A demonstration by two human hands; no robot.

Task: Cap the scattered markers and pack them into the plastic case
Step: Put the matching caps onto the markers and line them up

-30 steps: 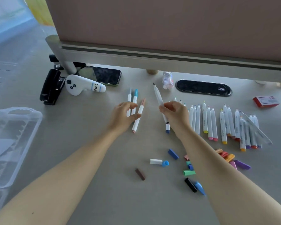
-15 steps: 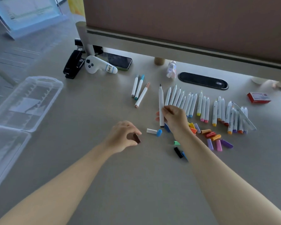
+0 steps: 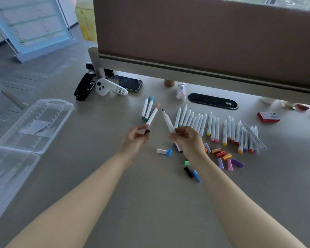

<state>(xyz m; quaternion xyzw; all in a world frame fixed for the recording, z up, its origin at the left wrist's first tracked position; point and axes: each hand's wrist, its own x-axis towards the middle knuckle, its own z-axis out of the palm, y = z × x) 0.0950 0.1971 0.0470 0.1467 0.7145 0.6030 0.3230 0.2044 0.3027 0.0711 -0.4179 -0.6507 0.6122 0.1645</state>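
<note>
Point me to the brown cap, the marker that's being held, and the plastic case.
brown cap (image 3: pixel 147 131), head view, its dark end between the left fingers.
held marker (image 3: pixel 167 120), head view, white barrel above the right fingers.
plastic case (image 3: pixel 64 114), head view, right rim of its far half.

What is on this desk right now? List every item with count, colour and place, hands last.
plastic case: one, clear, open, at the left edge of the desk
stapler: one, black, far left by the partition post
controller: one, white, labelled, beside the stapler
phone: one, dark, behind the controller
three markers: white, set apart left of the row
row of markers: too many to count surely, white, centre right
loose caps: many, mixed colours, near the right wrist
red box: one, far right
left hand: pinches a dark cap
right hand: holds an uncapped marker
</note>
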